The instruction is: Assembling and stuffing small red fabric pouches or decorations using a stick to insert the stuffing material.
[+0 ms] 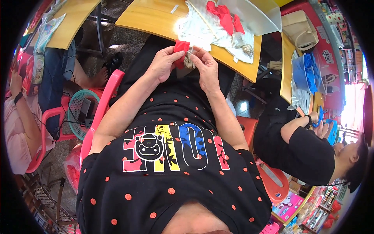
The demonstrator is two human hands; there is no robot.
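Just off the near edge of the table, both my hands are raised in front of my lap. My left hand (164, 64) pinches a small piece of red cloth (181, 46) between thumb and fingers. Against it, my right hand (206, 69) grips a small brownish, crinkled bundle (188, 61) by its side. The two pieces touch, and I cannot make out whether they are joined. Beyond my hands lies a white cloth (194, 29) with more red cloth (222, 15) and a thin stick (202, 17) on top. A second brownish bundle (247, 49) rests at its right end.
A clear plastic bin (257, 15) stands at the back right of the wooden table (144, 17). Right of me a person in black (307, 156) sits by another table with a blue tub (304, 72). On the left are another seated person (23, 128) and a green basket (82, 113).
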